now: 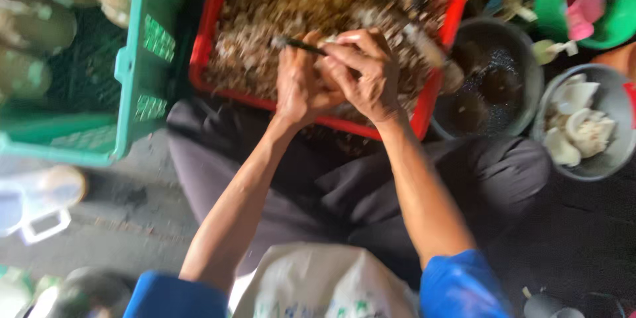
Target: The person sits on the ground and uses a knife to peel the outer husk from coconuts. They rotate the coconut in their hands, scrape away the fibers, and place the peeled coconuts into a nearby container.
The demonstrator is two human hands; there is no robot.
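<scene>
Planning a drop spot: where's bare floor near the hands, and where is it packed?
Free: the grey floor lower left, bordered by the green crate, the dark trousers and a clear plastic container. Crowded: right side, where a dark bowl, grey bowl of white pieces and green bucket sit close together. The red crate is full; both hands work over it.

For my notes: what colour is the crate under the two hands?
Red; the crate shows best in the head view, its only view.
</scene>
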